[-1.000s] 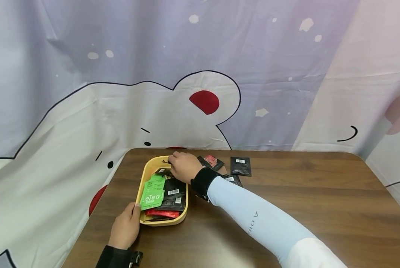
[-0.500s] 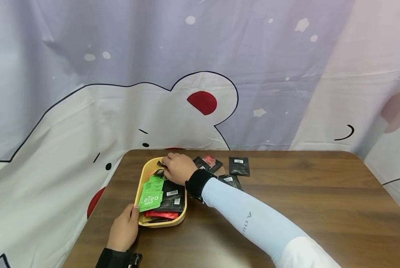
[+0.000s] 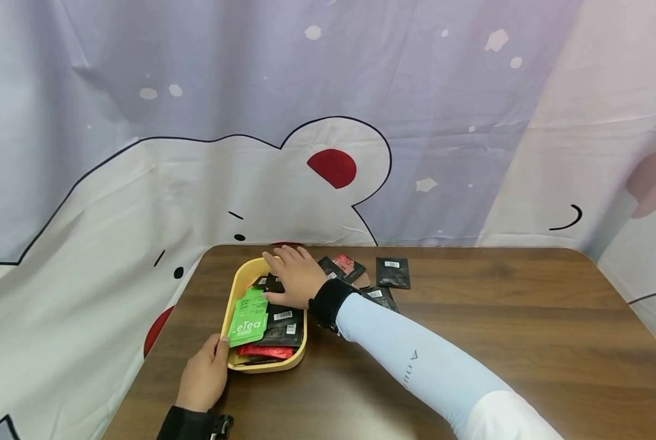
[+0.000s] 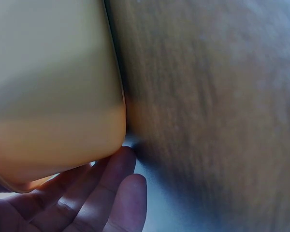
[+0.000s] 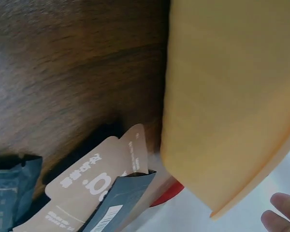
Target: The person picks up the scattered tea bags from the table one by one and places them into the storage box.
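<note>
A yellow plastic basket point(image 3: 295, 365) stands at the left of the wooden table, filled with tea sachets. On top lies a green sachet point(image 3: 249, 318) lettered "eTea", beside black sachets point(image 3: 283, 316) with barcodes; a red one point(image 3: 267, 351) shows at the near end. My left hand point(image 3: 203, 376) holds the basket's near left corner, thumb at the rim and fingers against the outer wall point(image 4: 63, 121). Over the far right corner, my right hand point(image 3: 295, 278) spreads its fingers, holding nothing. A black sachet point(image 3: 273, 283) lies in the basket, partly hidden below that hand.
Right of the basket lie several loose packets: a black and red one point(image 3: 347, 266), a black one point(image 3: 393, 272) and another black one point(image 3: 380, 296) by the right wrist. A tan packet point(image 5: 87, 183) shows in the right wrist view. A printed curtain point(image 3: 443, 122) hangs behind the table.
My right hand has let go of a small black sachet, which now lies in the basket's far end; its fingers have spread. The left hand keeps its place on the basket.
</note>
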`<state>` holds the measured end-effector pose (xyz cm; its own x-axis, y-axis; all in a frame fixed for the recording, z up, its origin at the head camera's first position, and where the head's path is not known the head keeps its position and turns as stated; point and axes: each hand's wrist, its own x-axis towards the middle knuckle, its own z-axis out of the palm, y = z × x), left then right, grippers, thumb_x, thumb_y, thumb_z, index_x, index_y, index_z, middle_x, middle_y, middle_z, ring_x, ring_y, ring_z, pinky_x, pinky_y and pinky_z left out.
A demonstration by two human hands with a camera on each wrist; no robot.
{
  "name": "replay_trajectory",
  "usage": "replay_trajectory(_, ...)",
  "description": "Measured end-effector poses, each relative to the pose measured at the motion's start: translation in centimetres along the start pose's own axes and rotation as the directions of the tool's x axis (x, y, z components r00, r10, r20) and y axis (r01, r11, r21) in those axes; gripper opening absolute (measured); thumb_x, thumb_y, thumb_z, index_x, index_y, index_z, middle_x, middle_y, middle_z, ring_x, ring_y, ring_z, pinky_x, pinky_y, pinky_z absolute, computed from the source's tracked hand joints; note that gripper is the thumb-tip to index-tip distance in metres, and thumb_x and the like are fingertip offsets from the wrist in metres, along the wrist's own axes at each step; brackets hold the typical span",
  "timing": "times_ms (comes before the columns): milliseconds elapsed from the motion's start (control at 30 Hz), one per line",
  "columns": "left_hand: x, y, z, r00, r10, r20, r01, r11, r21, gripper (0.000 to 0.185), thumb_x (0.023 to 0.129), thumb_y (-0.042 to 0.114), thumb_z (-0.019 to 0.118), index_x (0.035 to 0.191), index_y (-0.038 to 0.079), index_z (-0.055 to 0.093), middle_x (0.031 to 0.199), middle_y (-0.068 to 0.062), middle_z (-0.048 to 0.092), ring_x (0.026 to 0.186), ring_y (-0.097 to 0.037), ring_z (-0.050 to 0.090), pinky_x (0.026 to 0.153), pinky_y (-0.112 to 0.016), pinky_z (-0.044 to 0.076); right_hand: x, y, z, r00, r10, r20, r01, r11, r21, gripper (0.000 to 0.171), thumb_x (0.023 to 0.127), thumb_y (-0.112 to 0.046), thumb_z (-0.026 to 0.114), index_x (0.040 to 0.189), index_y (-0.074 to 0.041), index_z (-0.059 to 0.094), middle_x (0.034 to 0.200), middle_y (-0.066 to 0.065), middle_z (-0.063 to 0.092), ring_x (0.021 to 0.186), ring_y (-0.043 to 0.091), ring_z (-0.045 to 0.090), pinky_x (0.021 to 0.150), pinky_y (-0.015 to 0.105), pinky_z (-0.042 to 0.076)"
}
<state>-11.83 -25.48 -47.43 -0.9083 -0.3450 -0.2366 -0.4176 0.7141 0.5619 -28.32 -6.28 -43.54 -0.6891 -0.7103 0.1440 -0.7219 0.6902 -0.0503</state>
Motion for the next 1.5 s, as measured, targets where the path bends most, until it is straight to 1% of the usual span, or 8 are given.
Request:
replay_trajectory(267, -0.1, 0.1, -0.1, 1.0, 0.006, 0.002, -0.006, 1.0, 0.001, 0.051, 0.111, 0.038, 0.03, 0.14, 0.002, 0.05, 0.113, -0.015, 0.062, 0.087, -0.023, 0.054, 0.073, -0.038, 0.043, -0.9, 2.2, 0.1, 0.999, 0.052, 0.009, -0.052, 0.999, 0.015, 0.083, 0.095, -0.066, 0.053, 0.16, -0.022, 0.028, 0.159, 0.006, 0.04, 0.151, 0.024, 0.033, 0.125, 0.045, 0.022)
replay_trajectory(433, -0.1, 0.1, -0.3, 1.0, 0.016, 0.003, -0.016, 1.0, 0.004, 0.05, 0.111, 0.037, 0.03, 0.139, 0.002, 0.05, 0.112, -0.015, 0.062, 0.086, -0.023, 0.054, 0.072, -0.037, 0.042, -2.5, 5.5, 0.3, 0.995, 0.097, -0.017, -0.097, 0.995, 0.029, 0.082, 0.096, -0.063, 0.055, 0.16, -0.019, 0.031, 0.156, 0.007, 0.044, 0.147, 0.025, 0.038, 0.123, 0.046, 0.025)
replay_trajectory(633, -0.1, 0.0, -0.4, 1.0, 0.017, 0.005, -0.017, 1.0, 0.013, 0.055, 0.111, 0.041, 0.028, 0.142, 0.001, 0.048, 0.12, -0.019, 0.062, 0.091, -0.024, 0.055, 0.077, -0.04, 0.046, -5.1, 9.6, 0.6, 0.984, 0.172, -0.055, -0.168, 0.983, 0.074, 0.076, 0.095, -0.054, 0.063, 0.155, -0.014, 0.039, 0.149, 0.011, 0.052, 0.141, 0.031, 0.046, 0.12, 0.05, 0.03)
replay_trajectory(733, -0.1, -0.2, -0.4, 1.0, 0.02, 0.005, -0.021, 1.0, 0.013, 0.053, 0.111, 0.04, 0.028, 0.14, 0.001, 0.049, 0.115, -0.017, 0.063, 0.088, -0.024, 0.054, 0.075, -0.039, 0.044, -6.6, 11.3, 0.7, 0.979, 0.195, -0.052, -0.19, 0.977, 0.096, 0.075, 0.095, -0.051, 0.065, 0.154, -0.011, 0.041, 0.147, 0.015, 0.053, 0.139, 0.034, 0.047, 0.119, 0.053, 0.031)
replay_trajectory(867, -0.2, -0.2, -0.5, 1.0, 0.028, 0.008, -0.028, 1.0, 0.008, 0.05, 0.111, 0.039, 0.029, 0.137, 0.002, 0.051, 0.106, -0.014, 0.062, 0.083, -0.023, 0.053, 0.071, -0.036, 0.041, -8.5, 13.6, 1.1, 0.975, 0.223, -0.022, -0.22, 0.972, 0.087, 0.077, 0.094, -0.05, 0.065, 0.154, -0.008, 0.041, 0.149, 0.018, 0.05, 0.14, 0.038, 0.046, 0.117, 0.055, 0.032)
replay_trajectory(1100, -0.1, -0.3, -0.4, 1.0, 0.029, -0.002, -0.029, 1.0, 0.011, 0.05, 0.111, 0.039, 0.03, 0.137, 0.002, 0.051, 0.107, -0.014, 0.063, 0.083, -0.023, 0.054, 0.07, -0.036, 0.041, -11.0, 16.9, 2.1, 0.964, 0.262, 0.038, -0.265, 0.961, 0.084, 0.08, 0.091, -0.048, 0.069, 0.153, -0.006, 0.042, 0.148, 0.023, 0.05, 0.138, 0.042, 0.047, 0.114, 0.055, 0.036)
replay_trajectory(1333, -0.1, -0.4, -0.3, 1.0, 0.03, -0.005, -0.03, 0.999, 0.014, 0.051, 0.111, 0.04, 0.029, 0.138, 0.002, 0.051, 0.111, -0.016, 0.064, 0.085, -0.023, 0.054, 0.072, -0.038, 0.043, -12.0, 17.8, 2.0, 0.934, 0.311, 0.177, -0.329, 0.941, 0.08, 0.079, 0.089, -0.044, 0.071, 0.153, -0.008, 0.042, 0.147, 0.022, 0.049, 0.134, 0.042, 0.05, 0.112, 0.054, 0.039)
replay_trajectory(1500, -0.1, -0.4, -0.3, 1.0, 0.03, -0.007, -0.03, 0.999, 0.016, 0.053, 0.111, 0.04, 0.028, 0.14, 0.002, 0.05, 0.119, -0.019, 0.064, 0.088, -0.024, 0.055, 0.076, -0.04, 0.046, -11.8, 17.5, 1.8, 0.921, 0.323, 0.217, -0.337, 0.941, 0.032, 0.071, 0.091, -0.04, 0.068, 0.15, -0.007, 0.048, 0.144, 0.022, 0.052, 0.126, 0.039, 0.056, 0.104, 0.051, 0.047)
